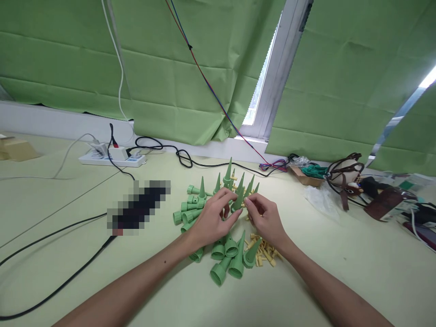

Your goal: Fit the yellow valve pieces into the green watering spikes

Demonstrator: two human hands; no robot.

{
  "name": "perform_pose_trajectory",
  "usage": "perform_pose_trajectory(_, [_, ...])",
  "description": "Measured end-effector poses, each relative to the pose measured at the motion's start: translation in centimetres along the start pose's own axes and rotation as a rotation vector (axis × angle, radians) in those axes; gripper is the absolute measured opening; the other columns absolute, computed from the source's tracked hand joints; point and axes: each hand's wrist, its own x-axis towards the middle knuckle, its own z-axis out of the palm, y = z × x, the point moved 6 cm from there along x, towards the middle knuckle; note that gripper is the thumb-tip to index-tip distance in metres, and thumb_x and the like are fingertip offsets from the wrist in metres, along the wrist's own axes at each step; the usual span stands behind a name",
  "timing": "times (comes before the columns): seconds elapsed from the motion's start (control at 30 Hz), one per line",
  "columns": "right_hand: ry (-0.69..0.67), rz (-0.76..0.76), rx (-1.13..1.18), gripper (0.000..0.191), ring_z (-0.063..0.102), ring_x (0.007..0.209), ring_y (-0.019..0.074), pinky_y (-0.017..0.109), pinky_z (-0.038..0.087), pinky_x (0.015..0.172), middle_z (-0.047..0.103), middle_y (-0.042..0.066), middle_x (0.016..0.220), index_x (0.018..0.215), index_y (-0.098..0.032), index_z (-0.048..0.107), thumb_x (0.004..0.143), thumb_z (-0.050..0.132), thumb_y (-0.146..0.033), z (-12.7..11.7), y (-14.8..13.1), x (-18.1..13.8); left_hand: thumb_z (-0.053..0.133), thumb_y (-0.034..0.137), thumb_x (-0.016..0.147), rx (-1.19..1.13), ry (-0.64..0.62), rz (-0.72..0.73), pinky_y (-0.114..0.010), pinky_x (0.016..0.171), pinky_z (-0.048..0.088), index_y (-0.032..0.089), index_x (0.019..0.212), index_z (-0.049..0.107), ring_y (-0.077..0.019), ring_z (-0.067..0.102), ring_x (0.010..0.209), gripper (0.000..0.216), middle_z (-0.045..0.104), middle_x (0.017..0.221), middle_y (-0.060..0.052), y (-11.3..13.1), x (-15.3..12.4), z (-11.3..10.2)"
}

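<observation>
The left hand (216, 213) is curled, thumb and forefinger closed on the green cone (239, 194), which stands point up with a slight lean. The right hand (267, 215) is half curled, its thumb and forefinger brought close together beside that cone; whether they pinch anything, I cannot tell.

Just beyond the held cone, upright cones (228, 176) cluster, small yellow pieces among them. To its left, more green cones (192, 215) lie on their sides, and others (237, 264) lie nearer the wearer. A pile of yellow pieces (267, 253) sits nearer and slightly right of it. Well apart from it are a white power strip (112, 159), far left, and a cardboard box (306, 177), far right.
</observation>
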Motion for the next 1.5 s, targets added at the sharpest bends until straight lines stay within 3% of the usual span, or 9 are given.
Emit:
perform_pose_trajectory(0.3, [-0.017, 0.035, 0.042, 0.027, 0.039, 0.044, 0.0085, 0.022, 0.032, 0.043, 0.044, -0.005, 0.053, 0.076, -0.018, 0.057, 0.094, 0.053, -0.037, 0.2, 0.5, -0.1, 0.046, 0.014, 0.095, 0.141, -0.032, 0.117, -0.023, 0.056, 0.038, 0.023, 0.109, 0.056, -0.0062, 0.041, 0.058, 0.02, 0.05, 0.113, -0.005, 0.0, -0.2, 0.5])
perform_pose_trajectory(0.57, [0.07, 0.037, 0.096, 0.027, 0.04, 0.046, 0.0087, 0.022, 0.033, 0.045, 0.044, -0.005, 0.055, 0.076, -0.018, 0.055, 0.095, 0.053, -0.037, -0.3, 0.3, -0.1, 0.056, 0.023, 0.092, 0.157, 0.083, -0.017, -0.025, 0.059, 0.043, 0.022, 0.113, 0.051, -0.0086, 0.049, 0.062, 0.022, 0.052, 0.109, -0.004, -0.5, 0.0, -0.4])
perform_pose_trajectory(0.7, [0.155, 0.025, 0.112, 0.026, 0.04, 0.046, 0.0085, 0.022, 0.033, 0.044, 0.044, -0.006, 0.054, 0.078, -0.018, 0.055, 0.096, 0.053, -0.037, -0.9, 0.2, -0.1, 0.055, 0.031, 0.094, 0.176, 0.12, -0.081, -0.026, 0.061, 0.041, 0.019, 0.1, 0.056, -0.0106, 0.047, 0.062, 0.013, 0.056, 0.094, -0.002, -0.9, 0.2, -0.7])
perform_pose_trajectory(0.77, [0.169, 0.023, 0.116, 0.025, 0.041, 0.047, 0.0084, 0.022, 0.034, 0.044, 0.044, -0.005, 0.056, 0.079, -0.018, 0.056, 0.095, 0.053, -0.037, -1.0, 0.2, -0.2, 0.049, 0.033, 0.097, 0.156, 0.103, -0.092, -0.026, 0.061, 0.039, 0.018, 0.089, 0.058, -0.0118, 0.048, 0.062, 0.019, 0.057, 0.084, -0.001, -0.9, 0.3, -0.6])
perform_pose_trajectory(0.9, [0.143, 0.008, 0.137, 0.023, 0.042, 0.047, 0.0082, 0.021, 0.035, 0.044, 0.045, -0.005, 0.057, 0.081, -0.018, 0.057, 0.095, 0.054, -0.036, -0.8, 0.1, -0.2, 0.037, 0.037, 0.101, 0.063, 0.067, -0.142, -0.029, 0.066, 0.039, 0.016, 0.072, 0.058, -0.0149, 0.052, 0.067, 0.042, 0.057, 0.07, -0.001, -0.8, 0.4, -0.5])
perform_pose_trajectory(1.13, [0.051, -0.006, 0.138, 0.021, 0.045, 0.051, 0.0092, 0.023, 0.038, 0.047, 0.049, -0.003, 0.063, 0.084, -0.018, 0.059, 0.096, 0.052, -0.035, -0.2, -0.1, -0.3, 0.038, 0.051, 0.098, 0.015, 0.012, -0.218, -0.029, 0.062, 0.037, 0.017, 0.062, 0.048, -0.0148, 0.046, 0.061, 0.05, 0.047, 0.061, 0.001, -1.0, 0.5, -0.3])
perform_pose_trajectory(1.5, [0.044, 0.003, 0.101, 0.024, 0.039, 0.049, 0.009, 0.022, 0.034, 0.046, 0.044, -0.004, 0.059, 0.081, -0.019, 0.056, 0.096, 0.052, -0.037, -0.4, -0.1, -0.2, 0.053, 0.048, 0.092, 0.047, 0.027, -0.193, -0.028, 0.064, 0.041, 0.017, 0.078, 0.057, -0.0142, 0.05, 0.067, 0.035, 0.055, 0.078, -0.001, -0.4, 0.5, -0.7])
